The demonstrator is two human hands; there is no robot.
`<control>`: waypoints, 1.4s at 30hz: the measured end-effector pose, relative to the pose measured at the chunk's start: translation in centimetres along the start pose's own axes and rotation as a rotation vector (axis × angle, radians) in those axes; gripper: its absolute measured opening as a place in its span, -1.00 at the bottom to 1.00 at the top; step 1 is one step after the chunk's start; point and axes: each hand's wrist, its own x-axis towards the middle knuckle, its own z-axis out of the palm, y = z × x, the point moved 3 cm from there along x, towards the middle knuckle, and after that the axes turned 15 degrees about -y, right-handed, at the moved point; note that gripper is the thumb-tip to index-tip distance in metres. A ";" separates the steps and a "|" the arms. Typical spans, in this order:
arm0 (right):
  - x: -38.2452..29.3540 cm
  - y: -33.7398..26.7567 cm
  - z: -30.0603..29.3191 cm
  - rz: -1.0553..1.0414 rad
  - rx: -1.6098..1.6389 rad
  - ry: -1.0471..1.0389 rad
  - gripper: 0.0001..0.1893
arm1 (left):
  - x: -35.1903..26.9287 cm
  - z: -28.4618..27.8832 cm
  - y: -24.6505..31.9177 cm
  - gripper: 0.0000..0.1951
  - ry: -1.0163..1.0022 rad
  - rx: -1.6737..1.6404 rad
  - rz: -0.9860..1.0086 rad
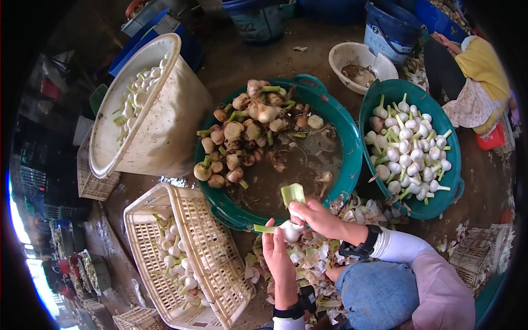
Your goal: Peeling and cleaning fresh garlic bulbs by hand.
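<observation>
My left hand holds a white garlic bulb by its short green stem, over the near rim of a green tub. Beside it, my right hand grips a piece of pale green outer leaf, its lower fingers against the bulb. Within the tub, unpeeled brownish garlic bulbs are heaped at the far left, with loose roots and dirt on the tub's bottom. Peeled skins lie in a pile below my hands.
At right stands a green basin of white garlic. A white tub and a plastic crate, both holding garlic, stand at left. A cracked white bowl and blue buckets are farther off. Another person sits at upper right.
</observation>
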 end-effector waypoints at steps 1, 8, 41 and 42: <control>-0.1 0.0 0.4 0.029 0.076 0.004 -0.71 | 0.0 0.1 0.0 -0.67 0.059 -0.096 -0.001; -2.3 -7.3 2.6 -0.006 0.535 -0.498 -0.71 | -0.4 -3.4 0.9 -0.72 0.070 -0.702 0.052; 0.6 -1.5 2.3 -0.237 -0.892 -0.039 -0.74 | -1.3 1.0 3.6 -0.35 0.074 1.251 0.255; 0.5 -1.1 2.0 -0.237 -0.895 -0.037 -0.74 | -1.2 1.3 3.5 -0.35 0.072 1.249 0.257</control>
